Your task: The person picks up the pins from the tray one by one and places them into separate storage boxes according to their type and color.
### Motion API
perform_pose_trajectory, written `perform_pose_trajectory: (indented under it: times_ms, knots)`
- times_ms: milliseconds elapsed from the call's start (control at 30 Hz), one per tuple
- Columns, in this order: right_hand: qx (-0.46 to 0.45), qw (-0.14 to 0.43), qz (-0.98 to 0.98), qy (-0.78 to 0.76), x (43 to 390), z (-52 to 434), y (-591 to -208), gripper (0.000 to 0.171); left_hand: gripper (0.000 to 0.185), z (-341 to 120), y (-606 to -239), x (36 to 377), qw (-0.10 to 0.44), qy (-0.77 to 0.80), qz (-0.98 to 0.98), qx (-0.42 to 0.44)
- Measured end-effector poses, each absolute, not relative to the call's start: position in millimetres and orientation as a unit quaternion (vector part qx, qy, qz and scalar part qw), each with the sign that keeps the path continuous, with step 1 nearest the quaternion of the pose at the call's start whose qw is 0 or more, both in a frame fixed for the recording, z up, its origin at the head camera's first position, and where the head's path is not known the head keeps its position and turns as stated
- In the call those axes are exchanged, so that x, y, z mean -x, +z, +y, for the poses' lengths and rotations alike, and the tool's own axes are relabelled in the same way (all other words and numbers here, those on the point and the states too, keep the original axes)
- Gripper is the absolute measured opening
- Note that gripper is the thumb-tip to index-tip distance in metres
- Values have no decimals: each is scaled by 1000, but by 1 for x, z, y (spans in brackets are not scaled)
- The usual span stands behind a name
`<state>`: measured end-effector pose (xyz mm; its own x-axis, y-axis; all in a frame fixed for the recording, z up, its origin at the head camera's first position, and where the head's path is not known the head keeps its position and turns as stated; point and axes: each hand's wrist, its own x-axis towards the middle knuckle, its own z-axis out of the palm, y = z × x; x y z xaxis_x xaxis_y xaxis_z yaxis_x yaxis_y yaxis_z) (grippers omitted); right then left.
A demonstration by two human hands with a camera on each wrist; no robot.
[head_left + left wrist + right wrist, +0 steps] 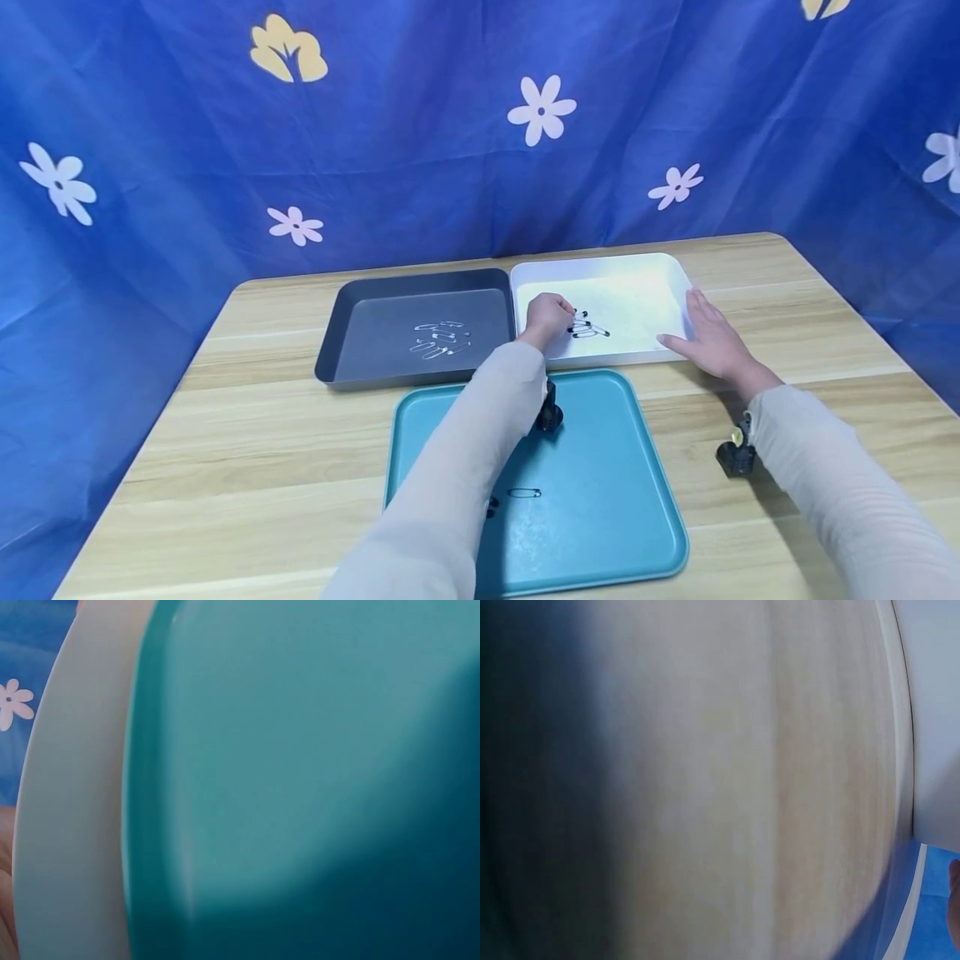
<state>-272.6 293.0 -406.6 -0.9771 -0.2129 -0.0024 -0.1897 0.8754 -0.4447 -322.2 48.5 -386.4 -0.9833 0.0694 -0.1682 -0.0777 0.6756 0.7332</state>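
Note:
Over the white tray [637,354], my left hand [549,318] reaches in with its fingers curled, pinching a black safety pin at the fingertips, partly hidden by the hand. Several black safety pins [588,330] lie right beside those fingertips on the tray floor. At the tray's right rim my right hand [716,342] rests with straight fingers and thumb spread, holding nothing. Below the left forearm, the teal tray [585,533] carries another safety pin [523,492]. Small black pieces [492,506] poke out next to the sleeve, which covers part of that tray.
A dark grey tray [375,333] holding several silver safety pins [435,346] stands left of the white one. Wrist cameras [550,408] hang under both forearms. The wooden table [225,467] backs onto a blue flowered cloth [420,167].

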Motion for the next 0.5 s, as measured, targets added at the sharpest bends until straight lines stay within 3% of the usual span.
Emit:
perform_pose_trajectory:
  times_ms: [200, 500]
  knots:
    - [109, 21, 967, -228, 273, 293, -406, 92, 8, 48, -386, 320, 93, 407, 909, -6]
    - [102, 31, 969, -221, 273, 293, -405, 92, 22, 38, -379, 319, 81, 379, 921, -42]
